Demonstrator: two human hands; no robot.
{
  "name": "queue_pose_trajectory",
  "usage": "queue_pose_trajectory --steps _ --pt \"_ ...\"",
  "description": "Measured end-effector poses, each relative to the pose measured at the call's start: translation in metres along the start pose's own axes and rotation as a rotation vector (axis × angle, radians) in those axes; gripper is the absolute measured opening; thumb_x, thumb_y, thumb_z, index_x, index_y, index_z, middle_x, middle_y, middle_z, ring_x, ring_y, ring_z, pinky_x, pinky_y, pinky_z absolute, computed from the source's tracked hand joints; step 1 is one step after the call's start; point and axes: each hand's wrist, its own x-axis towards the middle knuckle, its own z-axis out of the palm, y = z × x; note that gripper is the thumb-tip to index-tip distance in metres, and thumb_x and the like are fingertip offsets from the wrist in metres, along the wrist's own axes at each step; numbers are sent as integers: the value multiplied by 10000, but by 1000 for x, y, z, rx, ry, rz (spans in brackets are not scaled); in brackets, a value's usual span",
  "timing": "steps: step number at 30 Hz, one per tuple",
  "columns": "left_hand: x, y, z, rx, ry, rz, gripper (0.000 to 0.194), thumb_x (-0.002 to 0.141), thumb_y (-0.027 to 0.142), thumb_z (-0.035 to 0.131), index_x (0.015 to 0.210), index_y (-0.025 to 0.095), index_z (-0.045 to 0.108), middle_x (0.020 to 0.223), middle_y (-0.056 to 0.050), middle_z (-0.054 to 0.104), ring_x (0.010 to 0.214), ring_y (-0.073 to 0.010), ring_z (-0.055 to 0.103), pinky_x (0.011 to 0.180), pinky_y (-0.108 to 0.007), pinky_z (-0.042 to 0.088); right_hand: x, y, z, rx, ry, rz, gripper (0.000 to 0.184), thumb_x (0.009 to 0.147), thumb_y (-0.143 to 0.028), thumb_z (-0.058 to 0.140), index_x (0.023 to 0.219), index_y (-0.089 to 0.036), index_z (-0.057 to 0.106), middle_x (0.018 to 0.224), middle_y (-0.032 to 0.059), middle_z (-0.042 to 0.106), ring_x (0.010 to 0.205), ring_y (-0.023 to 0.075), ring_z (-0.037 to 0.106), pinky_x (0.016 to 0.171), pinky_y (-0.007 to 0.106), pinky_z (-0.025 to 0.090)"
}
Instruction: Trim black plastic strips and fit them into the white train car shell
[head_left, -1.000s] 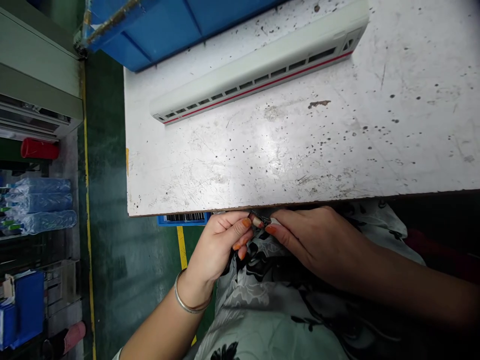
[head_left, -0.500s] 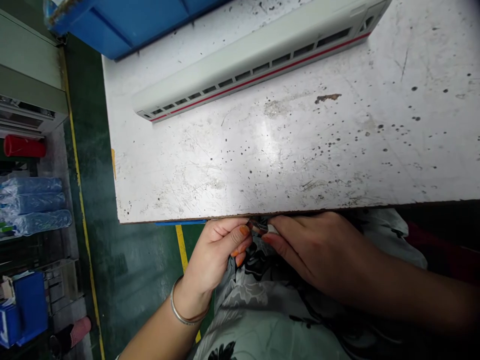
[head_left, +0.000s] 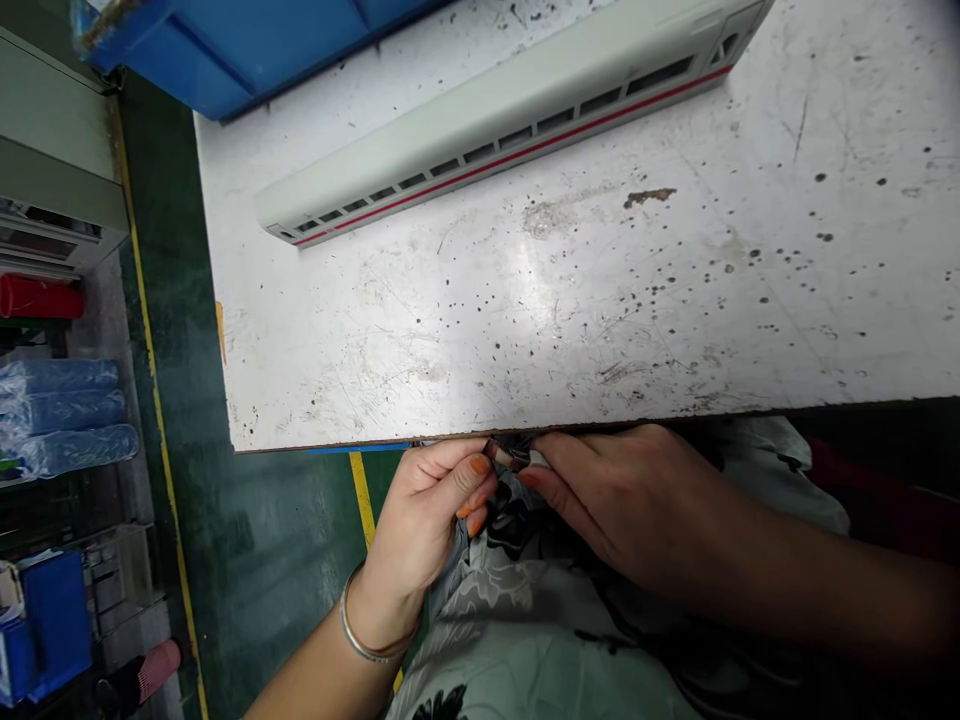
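Observation:
Both my hands meet just below the near edge of the worn white table (head_left: 525,330), over my lap. My left hand (head_left: 431,510), with a metal bangle at the wrist, pinches a small dark part (head_left: 514,456) between thumb and fingers. My right hand (head_left: 622,495) pinches the same small part from the other side. The part is mostly hidden by my fingertips and I cannot make out what it is. A long white model train body (head_left: 495,130) with a red stripe and a row of window openings lies diagonally across the far side of the table.
A blue plastic crate (head_left: 247,40) stands at the table's far left corner. Left of the table runs green floor with a yellow line (head_left: 157,420). Beyond it stand shelves with wrapped blue bundles (head_left: 64,415), a red item (head_left: 37,298) and a blue box (head_left: 52,620).
My view has shifted, so the table and train sit further left in frame. Both hands stay pinched together on the small part under the table edge.

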Motion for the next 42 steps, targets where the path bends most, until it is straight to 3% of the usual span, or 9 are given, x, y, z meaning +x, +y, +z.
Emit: queue_pose_trajectory --steps 8,17,24,30,42 --pt "0 1 1 -21 23 -21 242 840 369 709 761 140 709 531 55 338 486 -66 295 437 -177 304 1 -3 -3 -51 -44 29 344 1045 -316 290 837 -206 541 637 31 599 483 247 585 448 333 272" --pt "1 2 0 3 9 -13 389 849 386 690 575 155 540 524 52 335 470 -69 316 437 -197 293 3 -2 -3 -27 -13 2 385 1054 -337 260 803 -210 523 616 19 569 445 219 546 425 326 264" --pt "1 2 -1 40 29 -15 320 853 392 679 653 150 616 521 47 378 470 -72 332 455 -210 287 3 -4 -2 -76 15 -14 324 1032 -275 349 779 -197 536 597 17 558 410 197 506 410 320 230" --pt "2 3 -2 48 20 -11 412 852 406 679 564 160 518 521 45 371 467 -72 338 455 -213 288 2 -4 -4 -72 21 -36 361 1040 -275 314 766 -196 535 597 27 556 421 196 505 414 320 244" --pt "2 2 -4 80 -3 7 400 893 378 641 576 160 532 528 42 382 480 -77 349 475 -232 274 3 -5 -6 -99 3 -23 347 1039 -286 317 775 -208 529 603 27 562 426 216 533 401 338 253"
